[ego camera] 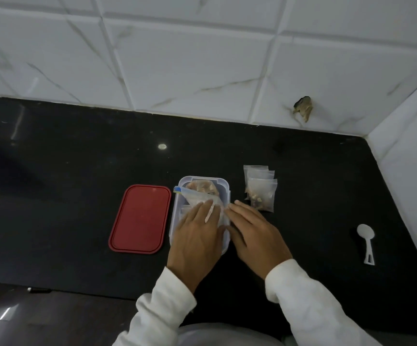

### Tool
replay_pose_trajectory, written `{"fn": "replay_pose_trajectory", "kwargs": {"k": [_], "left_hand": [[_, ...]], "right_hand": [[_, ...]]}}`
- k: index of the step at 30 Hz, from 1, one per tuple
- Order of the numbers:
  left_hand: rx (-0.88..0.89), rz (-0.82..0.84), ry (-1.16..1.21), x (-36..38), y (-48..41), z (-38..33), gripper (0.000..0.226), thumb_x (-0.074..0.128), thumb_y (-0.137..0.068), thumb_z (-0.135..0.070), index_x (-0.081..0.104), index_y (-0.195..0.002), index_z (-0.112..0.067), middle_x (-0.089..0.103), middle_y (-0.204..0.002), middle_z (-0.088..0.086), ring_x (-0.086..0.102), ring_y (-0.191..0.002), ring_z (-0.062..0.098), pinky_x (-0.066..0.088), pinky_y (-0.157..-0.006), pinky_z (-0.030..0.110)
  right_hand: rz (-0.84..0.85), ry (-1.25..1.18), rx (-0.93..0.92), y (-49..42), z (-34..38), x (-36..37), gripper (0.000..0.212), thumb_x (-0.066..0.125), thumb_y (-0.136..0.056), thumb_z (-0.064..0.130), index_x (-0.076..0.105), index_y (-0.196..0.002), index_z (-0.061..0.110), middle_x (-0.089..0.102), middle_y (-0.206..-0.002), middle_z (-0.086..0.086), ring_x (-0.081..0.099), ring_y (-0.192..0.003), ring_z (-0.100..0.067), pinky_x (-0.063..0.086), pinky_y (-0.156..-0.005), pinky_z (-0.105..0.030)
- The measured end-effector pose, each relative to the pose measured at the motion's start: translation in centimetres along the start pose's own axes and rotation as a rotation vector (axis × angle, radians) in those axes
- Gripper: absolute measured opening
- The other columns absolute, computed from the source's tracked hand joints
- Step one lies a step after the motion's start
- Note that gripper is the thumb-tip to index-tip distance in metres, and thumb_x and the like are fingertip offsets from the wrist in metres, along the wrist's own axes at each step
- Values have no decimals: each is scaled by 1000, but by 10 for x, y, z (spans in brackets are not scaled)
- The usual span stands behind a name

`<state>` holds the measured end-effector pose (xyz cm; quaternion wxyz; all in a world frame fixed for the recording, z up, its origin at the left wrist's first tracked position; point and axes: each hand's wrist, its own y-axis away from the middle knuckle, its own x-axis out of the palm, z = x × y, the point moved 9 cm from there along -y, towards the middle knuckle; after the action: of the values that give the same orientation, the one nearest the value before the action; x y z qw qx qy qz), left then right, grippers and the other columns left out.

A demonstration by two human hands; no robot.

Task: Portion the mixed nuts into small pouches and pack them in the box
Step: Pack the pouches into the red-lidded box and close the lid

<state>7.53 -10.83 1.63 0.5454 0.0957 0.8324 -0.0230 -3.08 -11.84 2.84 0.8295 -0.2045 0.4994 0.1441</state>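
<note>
One red lid lies flat on the counter, just left of the box; set aside, I judge, to keep the box open for packing.

A zip bag lies across the open box, with its blue-and-yellow seal end over the left rim. There are brown contents at the far end; I cannot tell whether they are loose or bagged.

The left hand is flat on the bag with straight fingers, pressing. This is probably to flatten it or push the air out.

The right hand is also open. Its fingers are extended at the box's right edge, touching the bag's side, likely to steady it.

The pouches are stacked overlapping on the counter just right of the box, with nuts in their near ends. They are filled but not yet packed.

The spoon is well apart at far right, untouched.
</note>
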Motion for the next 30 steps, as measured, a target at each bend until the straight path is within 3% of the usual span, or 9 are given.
{"fn": "replay_pose_trajectory", "kwargs": {"k": [3,7,10,14,20,23,25,30], "left_hand": [[-23,-221,193,-13,-12,-19,47,46,-99,-35,60,-136,-10,59,-141,12,56,-130,28,48,-106,42],[-125,-201,469,2,-48,-41,38,61,-99,-24,59,-136,-18,61,-136,2,54,-122,6,39,-108,16],[-318,-113,773,38,-76,-43,41,63,-97,-19,57,-137,-23,62,-132,-1,62,-117,10,54,-102,34],[-423,-133,745,72,-106,-39,51,58,-92,-9,52,-141,-20,57,-137,4,61,-121,19,54,-101,42],[-465,-207,795,68,-119,-48,59,50,-91,3,47,-144,-23,53,-139,5,58,-124,25,51,-105,46],[-508,-201,830,69,-128,-45,54,48,-91,3,52,-137,-23,60,-126,0,63,-115,25,54,-99,48],[-530,-178,846,73,-134,-44,54,52,-92,-1,48,-141,-24,63,-129,4,63,-117,27,55,-98,50],[-560,-166,829,74,-142,-41,52,56,-95,-5,45,-144,-19,61,-131,7,60,-120,27,53,-101,49]], "right_hand": [[-65,-168,234,5,-41,-20,35,57,-95,27,57,-129,24,55,-134,6,49,-125,-6,40,-106,-26],[-146,-328,554,9,-111,-26,30,59,-93,25,58,-123,25,57,-124,4,56,-108,-7,46,-89,-21],[-187,-475,688,5,-151,-21,30,62,-92,22,59,-122,22,60,-121,5,58,-107,-8,43,-76,-12],[-105,-613,841,-6,-189,-1,50,67,-88,28,50,-135,22,57,-128,5,55,-107,-8,43,-86,-23],[23,-653,873,-24,-212,19,65,69,-87,29,40,-144,22,54,-133,3,52,-103,-9,41,-87,-26],[66,-699,852,-30,-216,23,50,69,-86,22,53,-133,27,57,-125,7,56,-102,-10,43,-80,-23],[89,-741,829,-34,-216,23,39,68,-86,19,61,-124,27,61,-119,9,57,-96,-7,42,-72,-20],[97,-715,812,-39,-222,19,22,68,-87,21,67,-109,23,66,-107,9,60,-95,-10,44,-77,-22]]}}
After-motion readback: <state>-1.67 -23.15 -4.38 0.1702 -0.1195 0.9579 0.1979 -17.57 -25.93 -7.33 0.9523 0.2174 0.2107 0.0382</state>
